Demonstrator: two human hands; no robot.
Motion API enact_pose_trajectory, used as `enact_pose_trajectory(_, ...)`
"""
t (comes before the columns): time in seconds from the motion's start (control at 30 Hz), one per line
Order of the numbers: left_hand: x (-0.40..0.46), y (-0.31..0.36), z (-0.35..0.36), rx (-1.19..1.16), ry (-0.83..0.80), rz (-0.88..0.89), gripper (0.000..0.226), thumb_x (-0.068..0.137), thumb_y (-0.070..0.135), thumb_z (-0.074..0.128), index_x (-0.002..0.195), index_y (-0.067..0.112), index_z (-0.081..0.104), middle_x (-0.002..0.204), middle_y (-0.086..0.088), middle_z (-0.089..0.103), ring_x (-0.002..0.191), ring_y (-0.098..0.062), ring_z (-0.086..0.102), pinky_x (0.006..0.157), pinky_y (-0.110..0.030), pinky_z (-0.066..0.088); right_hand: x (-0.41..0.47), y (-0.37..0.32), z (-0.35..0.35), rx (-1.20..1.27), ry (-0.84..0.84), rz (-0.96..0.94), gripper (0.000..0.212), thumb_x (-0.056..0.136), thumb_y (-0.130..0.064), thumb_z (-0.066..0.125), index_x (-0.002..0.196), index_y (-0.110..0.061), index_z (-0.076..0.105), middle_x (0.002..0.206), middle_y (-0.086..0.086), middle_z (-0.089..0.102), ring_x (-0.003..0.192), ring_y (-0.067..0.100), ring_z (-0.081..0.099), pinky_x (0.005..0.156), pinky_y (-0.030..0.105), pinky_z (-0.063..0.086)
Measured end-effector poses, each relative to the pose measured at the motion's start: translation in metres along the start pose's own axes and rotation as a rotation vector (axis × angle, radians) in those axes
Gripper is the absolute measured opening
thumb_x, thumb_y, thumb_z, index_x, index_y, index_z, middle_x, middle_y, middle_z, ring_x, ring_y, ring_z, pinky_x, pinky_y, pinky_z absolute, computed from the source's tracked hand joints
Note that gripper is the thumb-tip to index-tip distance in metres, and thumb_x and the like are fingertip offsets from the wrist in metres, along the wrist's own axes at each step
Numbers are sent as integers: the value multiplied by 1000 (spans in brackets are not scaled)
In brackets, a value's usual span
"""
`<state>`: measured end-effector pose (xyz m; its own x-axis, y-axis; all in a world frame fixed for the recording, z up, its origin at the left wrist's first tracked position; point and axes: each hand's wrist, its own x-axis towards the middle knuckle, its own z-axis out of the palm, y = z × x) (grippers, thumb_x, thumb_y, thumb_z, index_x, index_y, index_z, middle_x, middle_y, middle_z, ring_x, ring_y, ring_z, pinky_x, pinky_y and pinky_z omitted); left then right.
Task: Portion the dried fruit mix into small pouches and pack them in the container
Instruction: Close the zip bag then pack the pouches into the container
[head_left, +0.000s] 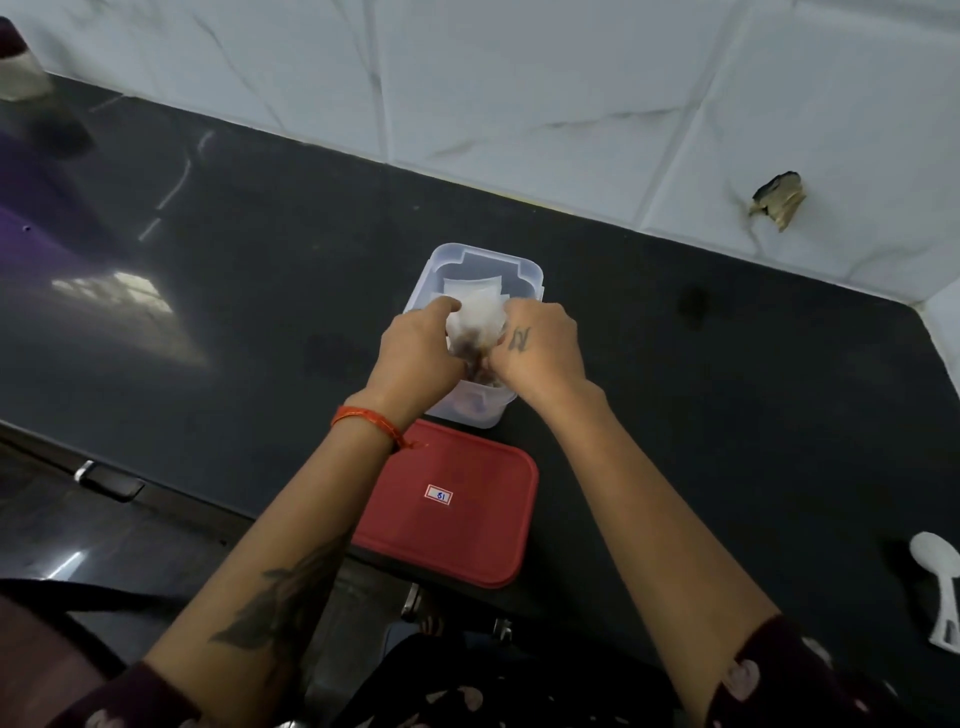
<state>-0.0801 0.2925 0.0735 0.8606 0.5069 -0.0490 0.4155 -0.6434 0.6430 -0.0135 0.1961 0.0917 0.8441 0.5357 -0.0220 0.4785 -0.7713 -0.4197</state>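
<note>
Both hands, left (415, 353) and right (540, 348), pinching pouch (478, 317) between them over container (488, 270); lid (467, 530) just below wrists.

I see open surface (260, 291) left and right of the container (485, 260); the red lid (452, 519) blocks its near side.

Both arms stretched fwd, forearms bare, converging. Left hand (415, 353) & right hand (540, 348) side by side, knuckles up, fingers curled down, pinching something white btwn them. Orange band on left wrist.
</note>
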Motion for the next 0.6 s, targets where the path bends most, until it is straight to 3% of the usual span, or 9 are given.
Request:
enact_pose_trajectory(0.13,8,-1,-1,130,-44,-8,59,81,17,70,136,14,47,130,-13,50,117,-28,50,92,-31,39,0,-2,1,-48,2,-32,27,84,-10,61,109,-3,62,101,16,65,95,31,63,72,30,48)
enact_pose_trajectory(0.3,11,-4,-2,196,-10,-1,51,84,11,65,133,13,50,133,-14,45,115,-31,50,85,-27,37,-1,1,3,-48,31,-120,33,87,-11,59,120,-5,61,116,15,63,106,30,60,88,34,50)
enact_pose_trajectory(0.37,12,-4,-2,194,25,31,49,84,4,63,130,13,53,132,-12,45,111,-30,53,81,-22,33,-1,4,6,-53,60,-181,27,86,-11,59,113,-5,65,110,12,65,101,28,61,80,31,49)
enact_pose_trajectory(0.47,14,-1,-2,207,-1,76,47,83,2,64,128,12,56,132,-10,48,109,-27,56,87,-24,38,2,5,13,-84,49,-206,11,84,-13,63,91,-7,68,88,7,61,84,25,62,62,26,40)
enact_pose_trajectory(0.6,19,2,-2,299,-95,59,50,84,2,60,132,14,52,132,-10,50,114,-26,52,92,-29,39,8,6,16,-105,-25,-195,16,81,-9,66,97,-6,67,96,10,60,84,22,59,66,26,45)
